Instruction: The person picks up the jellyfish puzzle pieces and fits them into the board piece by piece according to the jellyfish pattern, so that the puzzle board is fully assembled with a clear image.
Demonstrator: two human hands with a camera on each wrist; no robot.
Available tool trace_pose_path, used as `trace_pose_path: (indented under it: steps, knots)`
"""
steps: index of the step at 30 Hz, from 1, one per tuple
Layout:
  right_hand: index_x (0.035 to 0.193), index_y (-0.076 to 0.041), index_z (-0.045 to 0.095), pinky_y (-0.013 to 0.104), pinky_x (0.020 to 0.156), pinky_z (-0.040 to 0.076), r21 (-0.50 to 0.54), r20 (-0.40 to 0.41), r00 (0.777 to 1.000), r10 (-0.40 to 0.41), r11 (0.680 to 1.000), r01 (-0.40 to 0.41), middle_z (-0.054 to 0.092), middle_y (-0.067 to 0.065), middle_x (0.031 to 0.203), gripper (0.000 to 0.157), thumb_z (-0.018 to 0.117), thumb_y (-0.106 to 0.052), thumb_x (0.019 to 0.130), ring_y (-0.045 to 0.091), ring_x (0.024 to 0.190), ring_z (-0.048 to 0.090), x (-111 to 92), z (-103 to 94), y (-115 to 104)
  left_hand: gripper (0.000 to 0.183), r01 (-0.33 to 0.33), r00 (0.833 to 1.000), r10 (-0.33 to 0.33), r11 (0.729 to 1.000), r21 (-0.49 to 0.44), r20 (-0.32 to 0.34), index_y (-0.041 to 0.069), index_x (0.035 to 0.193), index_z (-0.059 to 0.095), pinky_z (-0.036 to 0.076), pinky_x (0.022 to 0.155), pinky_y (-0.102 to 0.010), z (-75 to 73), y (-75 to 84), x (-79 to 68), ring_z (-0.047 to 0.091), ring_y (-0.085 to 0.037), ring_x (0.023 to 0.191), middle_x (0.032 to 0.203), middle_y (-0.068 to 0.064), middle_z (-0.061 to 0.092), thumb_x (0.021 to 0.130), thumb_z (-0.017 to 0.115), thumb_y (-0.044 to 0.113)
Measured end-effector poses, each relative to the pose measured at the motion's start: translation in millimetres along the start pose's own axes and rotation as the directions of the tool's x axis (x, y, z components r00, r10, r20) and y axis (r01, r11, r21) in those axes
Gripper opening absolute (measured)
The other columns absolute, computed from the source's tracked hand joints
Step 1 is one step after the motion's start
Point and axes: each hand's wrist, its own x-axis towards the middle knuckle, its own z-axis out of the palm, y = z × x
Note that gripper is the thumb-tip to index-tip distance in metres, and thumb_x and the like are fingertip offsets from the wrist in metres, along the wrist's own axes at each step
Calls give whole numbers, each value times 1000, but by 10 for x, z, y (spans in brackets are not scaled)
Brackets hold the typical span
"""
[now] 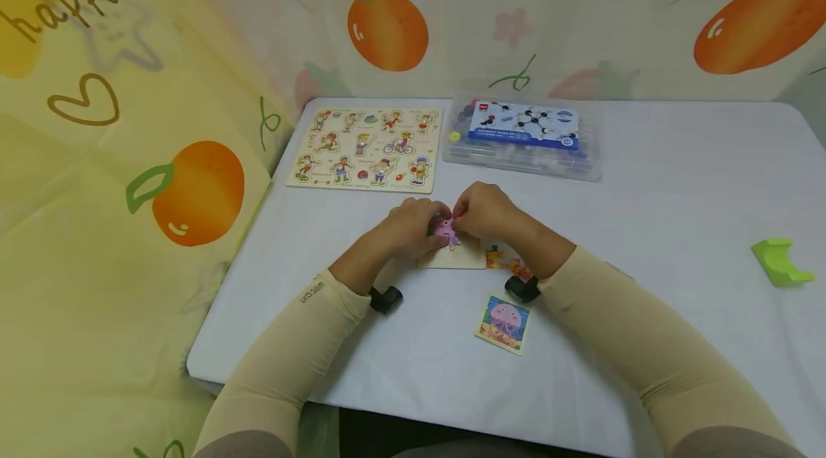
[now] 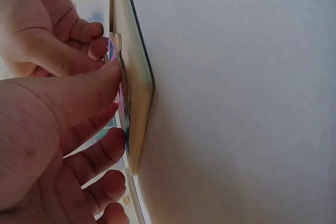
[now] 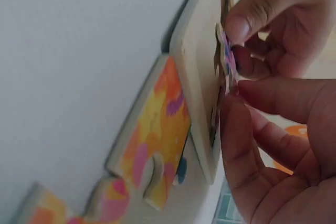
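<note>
Over a small wooden puzzle board [image 1: 470,260], my two hands meet around pink and purple jigsaw pieces [image 1: 445,230]. My left hand [image 1: 411,226] holds a jigsaw piece [image 3: 229,59] by its edge, thumb on the near side and fingers on the far side. The right hand [image 1: 485,210] pinches the pink pieces' other side between thumb and index finger, touching close to the left fingertips. Their joint is partly hidden by the fingers. Beside the board's right edge lie loose orange and yellow jigsaw pieces [image 3: 157,129], partly under my right wrist in the head view.
A square jellyfish picture card [image 1: 505,323] lies nearer the table's front edge. Behind the hands are a wooden board with sports figures [image 1: 368,150] and a clear plastic case [image 1: 523,139] with a blue label. A green curved block [image 1: 779,262] sits far right.
</note>
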Motion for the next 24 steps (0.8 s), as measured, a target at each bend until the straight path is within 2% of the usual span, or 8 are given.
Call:
trace_pose_path:
  steps: [10, 16, 24]
  knots:
    - [96, -12, 72, 33, 72, 47, -36, -34, 999, 24, 999, -25, 66, 6, 90, 17, 78, -21, 84, 24, 86, 59, 51, -29, 22, 44, 45, 999, -44, 999, -6, 16, 19, 133, 61, 42, 95, -43, -32, 33, 28, 51, -24, 109, 113, -2, 61, 94, 75, 32]
    - [98, -12, 71, 33, 72, 45, -17, -10, 1000, 24, 1000, -24, 64, 6, 88, 19, 79, -23, 84, 24, 85, 58, 84, -30, 12, 43, 63, 998, -64, 997, -37, -11, 19, 127, 65, 43, 86, -38, -30, 30, 57, 55, -21, 98, 101, -2, 63, 89, 81, 30]
    - [98, -11, 70, 33, 74, 45, -28, 26, 999, 39, 999, -38, 64, 5, 90, 21, 80, -24, 84, 23, 86, 58, 87, -46, 26, 45, 50, 999, -50, 995, -89, 10, 16, 126, 66, 42, 77, -31, -50, 19, 95, 54, -19, 87, 94, -3, 61, 86, 84, 25]
